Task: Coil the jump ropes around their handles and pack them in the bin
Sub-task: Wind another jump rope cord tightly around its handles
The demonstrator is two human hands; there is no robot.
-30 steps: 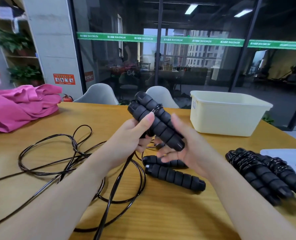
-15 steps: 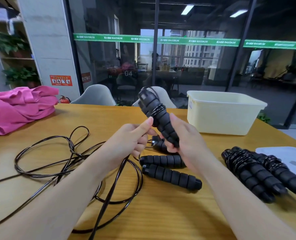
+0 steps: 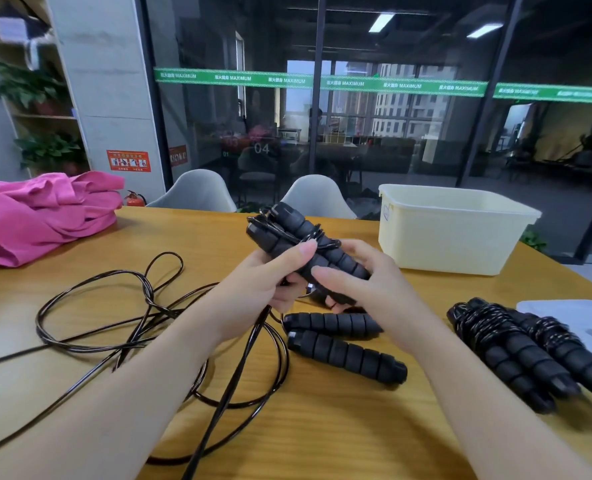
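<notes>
The paired handles (image 3: pixel 305 251), upright half a second ago, now tilt lower with their caps pointing up-left, and more black cord (image 3: pixel 317 237) crosses them. The left hand (image 3: pixel 270 285) has closed back onto them; the right hand (image 3: pixel 360 282) cradles their lower ends

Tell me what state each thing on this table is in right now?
Held handles: paired, a few rope turns on them.
Left hand: grips the handles.
Right hand: grips the handles.
Loose rope: uncoiled, tangled.
Spare handles: lying unwrapped.
Coiled ropes: wrapped, not binned.
Bin: open.
</notes>
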